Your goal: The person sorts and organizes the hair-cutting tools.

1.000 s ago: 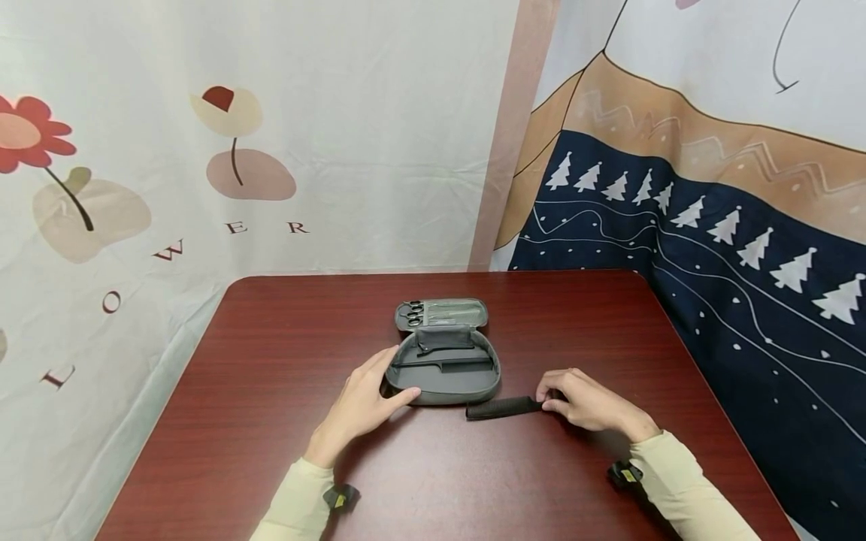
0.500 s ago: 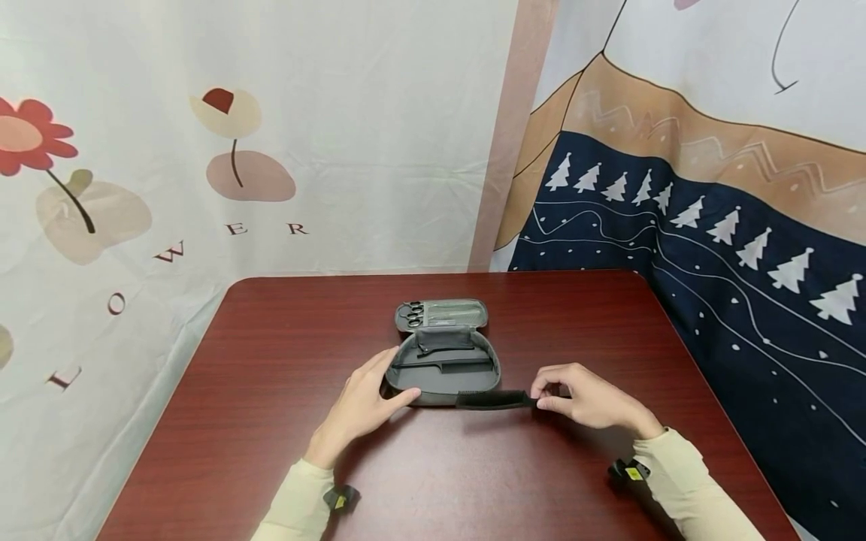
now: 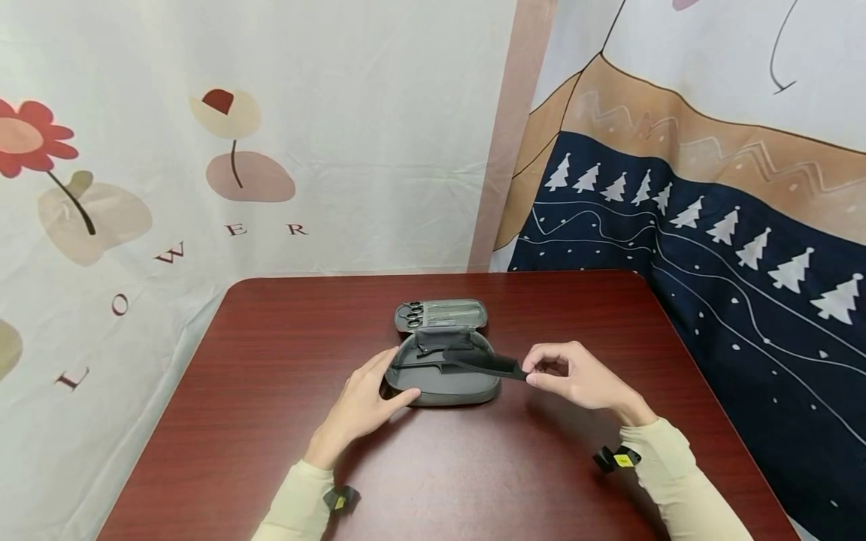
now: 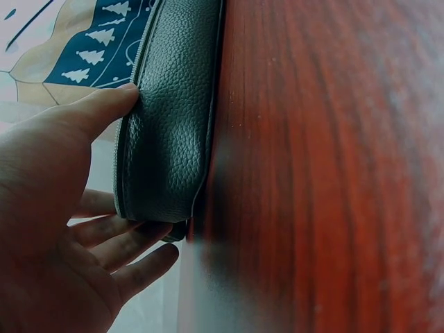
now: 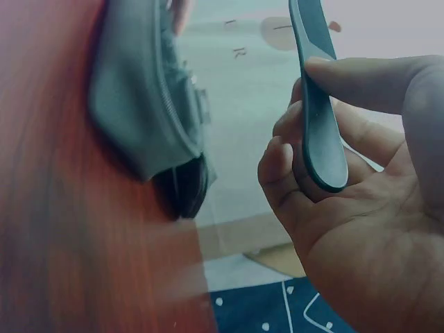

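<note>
A grey zip case (image 3: 449, 389) lies unfolded on the table, its pebbled wall (image 4: 173, 104) filling the upper part of the left wrist view. My left hand (image 3: 360, 402) holds the case's near left corner, thumb on the front rim and fingers around the left end. My right hand (image 3: 585, 377) pinches the handle of a black comb (image 5: 325, 142) between thumb and fingers. The toothed part of that comb (image 3: 483, 361) hangs over the case's open tray. Inside the tray lie a second, thin-handled black comb (image 3: 414, 365) and a small dark slim item whose kind is unclear.
The case's lid (image 3: 449, 312) lies back on the far side, with scissors (image 3: 414, 308) and a clear pocket in it. A reddish-brown table (image 3: 284, 330) bears everything. Printed cloth (image 3: 379, 135) hangs behind its far edge.
My right hand has lifted the comb off the table and carried it up and leftward, from in front of the case to over its tray. The left hand has stayed put.
</note>
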A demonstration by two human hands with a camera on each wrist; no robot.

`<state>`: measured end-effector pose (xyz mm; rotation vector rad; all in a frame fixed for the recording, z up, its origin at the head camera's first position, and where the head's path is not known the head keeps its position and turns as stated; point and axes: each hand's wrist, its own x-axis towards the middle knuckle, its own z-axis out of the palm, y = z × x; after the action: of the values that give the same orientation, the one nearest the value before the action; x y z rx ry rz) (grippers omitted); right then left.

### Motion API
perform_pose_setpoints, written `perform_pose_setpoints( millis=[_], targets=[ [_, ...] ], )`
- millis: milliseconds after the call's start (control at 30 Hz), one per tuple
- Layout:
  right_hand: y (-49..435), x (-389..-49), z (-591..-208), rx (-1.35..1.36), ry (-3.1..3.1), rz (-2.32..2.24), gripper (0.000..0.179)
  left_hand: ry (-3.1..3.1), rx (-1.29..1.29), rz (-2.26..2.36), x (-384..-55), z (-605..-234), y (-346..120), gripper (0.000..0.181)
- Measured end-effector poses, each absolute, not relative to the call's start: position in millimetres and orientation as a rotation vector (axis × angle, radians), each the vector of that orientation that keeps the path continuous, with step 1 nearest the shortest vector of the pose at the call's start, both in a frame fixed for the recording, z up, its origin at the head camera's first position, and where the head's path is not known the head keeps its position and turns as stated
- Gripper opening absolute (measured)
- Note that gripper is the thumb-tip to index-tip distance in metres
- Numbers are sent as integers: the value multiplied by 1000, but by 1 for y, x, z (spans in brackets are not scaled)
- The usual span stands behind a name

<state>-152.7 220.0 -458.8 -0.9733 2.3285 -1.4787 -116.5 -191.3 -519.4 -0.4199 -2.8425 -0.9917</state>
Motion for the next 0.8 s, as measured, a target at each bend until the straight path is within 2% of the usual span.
perform_pose_setpoints(
  millis=[367, 800],
  targets=[
    [194, -160, -443, -846, 2275, -1695, 10, -2845, -425, -997, -116, -519, -192, 91],
    [163, -170, -436, -835, 2295, -1787, 11, -2844, -427, -1006, -118, -519, -192, 92]
  ],
)
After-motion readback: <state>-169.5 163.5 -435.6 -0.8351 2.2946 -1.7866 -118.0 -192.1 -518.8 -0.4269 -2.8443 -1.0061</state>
